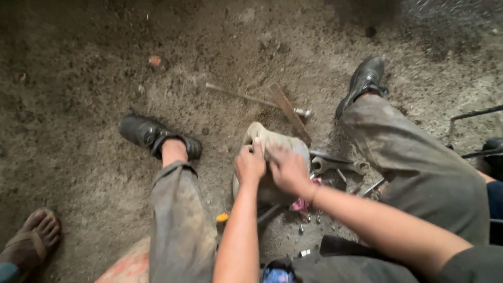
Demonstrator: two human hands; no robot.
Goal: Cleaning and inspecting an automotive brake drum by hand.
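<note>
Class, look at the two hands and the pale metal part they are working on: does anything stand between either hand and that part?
Nothing visible does. The left hand grips the pale metal part at its upper edge, and the right hand presses flat against its side. The wrenches lie on the dirt floor behind it.

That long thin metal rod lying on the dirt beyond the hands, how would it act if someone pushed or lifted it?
The rod looks straight and stiff, so probably rigid. Being round and thin, it may roll, though the loose dirt floor would likely slow it. It seems light for its length.

Bare dirt floor [78, 105] lies open leftward; wrenches [335, 165], a flat bar [289, 112] and bolts [309, 217] crowd the right.
</note>
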